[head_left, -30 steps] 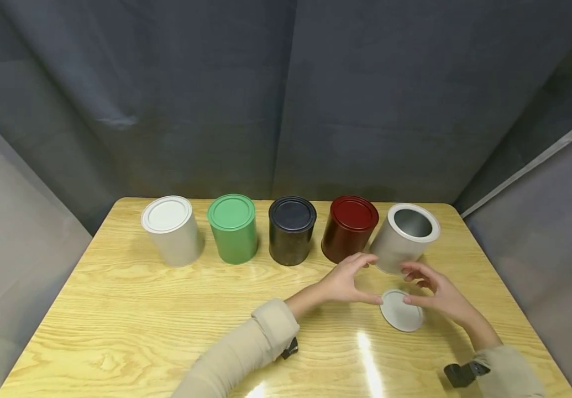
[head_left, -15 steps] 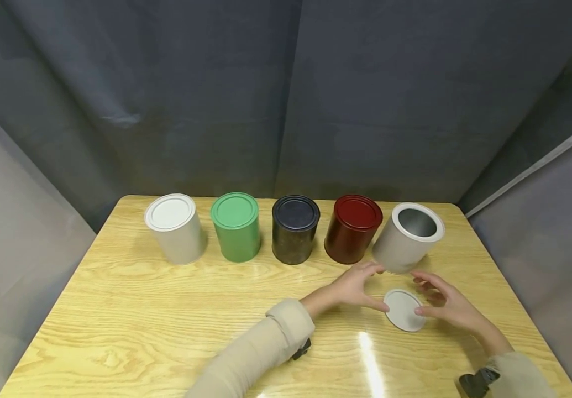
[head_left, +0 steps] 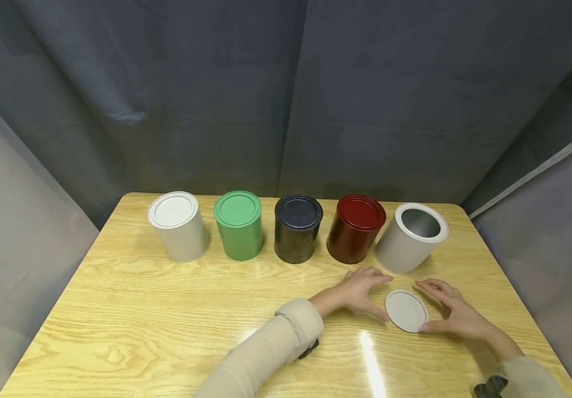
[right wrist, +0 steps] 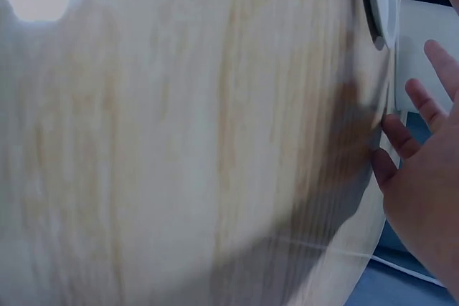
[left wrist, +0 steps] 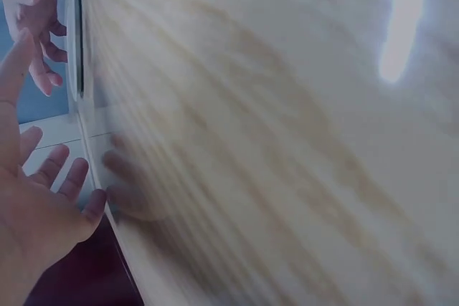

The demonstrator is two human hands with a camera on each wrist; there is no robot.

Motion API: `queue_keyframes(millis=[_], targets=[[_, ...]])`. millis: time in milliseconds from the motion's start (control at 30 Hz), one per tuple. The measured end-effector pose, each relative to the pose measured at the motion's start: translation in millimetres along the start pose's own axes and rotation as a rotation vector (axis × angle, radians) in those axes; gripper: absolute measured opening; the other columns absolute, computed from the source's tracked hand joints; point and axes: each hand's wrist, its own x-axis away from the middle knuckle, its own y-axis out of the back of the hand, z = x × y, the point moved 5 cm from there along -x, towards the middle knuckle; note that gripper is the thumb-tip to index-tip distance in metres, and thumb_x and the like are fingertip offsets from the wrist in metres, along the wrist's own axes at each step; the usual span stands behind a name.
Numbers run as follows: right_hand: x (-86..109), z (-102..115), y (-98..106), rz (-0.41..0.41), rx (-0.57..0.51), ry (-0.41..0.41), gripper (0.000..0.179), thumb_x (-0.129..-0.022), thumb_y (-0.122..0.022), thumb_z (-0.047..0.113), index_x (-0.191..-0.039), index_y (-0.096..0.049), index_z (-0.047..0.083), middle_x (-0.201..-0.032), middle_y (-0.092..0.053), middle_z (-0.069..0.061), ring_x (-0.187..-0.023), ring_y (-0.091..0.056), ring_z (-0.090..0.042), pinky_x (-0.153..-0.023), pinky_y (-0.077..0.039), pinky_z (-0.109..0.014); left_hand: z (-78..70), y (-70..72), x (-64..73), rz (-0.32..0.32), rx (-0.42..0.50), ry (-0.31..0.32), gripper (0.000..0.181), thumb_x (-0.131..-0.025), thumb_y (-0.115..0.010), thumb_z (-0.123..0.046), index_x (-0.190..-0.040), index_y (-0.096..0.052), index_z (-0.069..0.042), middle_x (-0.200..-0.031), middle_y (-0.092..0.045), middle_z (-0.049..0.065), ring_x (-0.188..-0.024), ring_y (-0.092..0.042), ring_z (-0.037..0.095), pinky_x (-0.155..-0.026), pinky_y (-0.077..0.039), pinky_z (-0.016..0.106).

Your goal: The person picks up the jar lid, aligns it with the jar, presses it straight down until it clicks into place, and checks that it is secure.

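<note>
A round white lid [head_left: 407, 311] lies flat on the table in front of a white can [head_left: 402, 247] whose top is uncovered, showing a grey inside. My left hand [head_left: 357, 292] is at the lid's left side, fingers spread and holding nothing. On the other side, my right hand [head_left: 455, 313] has its thumb tip by the lid's lower right edge; whether it touches cannot be told. In the left wrist view the left hand [left wrist: 43, 198] has loose, parted fingers. Likewise the right hand [right wrist: 427, 148] shows parted fingers near the table in the right wrist view.
In a row along the table's back stand a lidded white can [head_left: 178, 226], a green can [head_left: 239, 226], a black can [head_left: 298, 229] and a dark red can [head_left: 355, 229]. Behind the wooden table [head_left: 166, 315] hangs a dark grey curtain [head_left: 206, 99].
Both hands have drawn back slightly from over the lid, the right one moving right and down. The lid stays in front of the uncovered can. The whole view has shifted slightly.
</note>
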Motion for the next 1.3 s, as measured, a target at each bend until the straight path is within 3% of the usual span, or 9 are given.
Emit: queue_keyframes(millis=[167,567,900,1300], targets=[[1.5,-0.6,-2.9,0.015,0.054,0.035,0.088,-0.059,-0.085,0.028,-0.133,-0.044,0.004,-0.128,-0.034,-0.021,-0.111,-0.025,-0.038,-0.080,-0.020,-0.057,-1.7,-4.2,0.1,0.040,-0.016,0.027,0.089,-0.064,-0.070,-0.062,-0.140,-0.037,-0.030,-0.132,-0.039,-0.007,-0.116,-0.033,0.008,-0.082,-0.025,0.023],[7.2,-9.6,-5.4,0.050,0.110,-0.010,0.089,-0.058,-0.083,0.038,-0.134,-0.044,0.009,-0.130,-0.030,-0.021,-0.114,-0.020,-0.044,-0.080,-0.019,-0.064,-6.1,-9.2,-4.6,0.141,-0.123,0.088,0.091,-0.062,-0.063,-0.072,-0.140,-0.031,-0.039,-0.131,-0.033,-0.013,-0.112,-0.027,0.008,-0.081,-0.022,0.024],[7.9,-13.0,-8.0,0.020,0.195,0.027,0.092,-0.055,-0.082,0.046,-0.135,-0.045,0.018,-0.131,-0.030,-0.018,-0.114,-0.022,-0.045,-0.078,-0.020,-0.064,-5.3,-11.9,-9.2,0.141,-0.145,0.160,0.088,-0.059,-0.066,-0.071,-0.136,-0.034,-0.045,-0.126,-0.034,-0.014,-0.105,-0.028,0.007,-0.079,-0.022,0.025],[7.9,-9.9,-10.1,-0.065,0.234,0.076,0.087,-0.054,-0.084,0.042,-0.130,-0.051,0.019,-0.126,-0.035,-0.020,-0.108,-0.027,-0.047,-0.072,-0.024,-0.059,-9.6,-18.0,-13.5,0.099,-0.246,0.210,0.084,-0.056,-0.064,-0.075,-0.132,-0.037,-0.051,-0.120,-0.034,-0.014,-0.102,-0.028,0.008,-0.077,-0.023,0.026]])
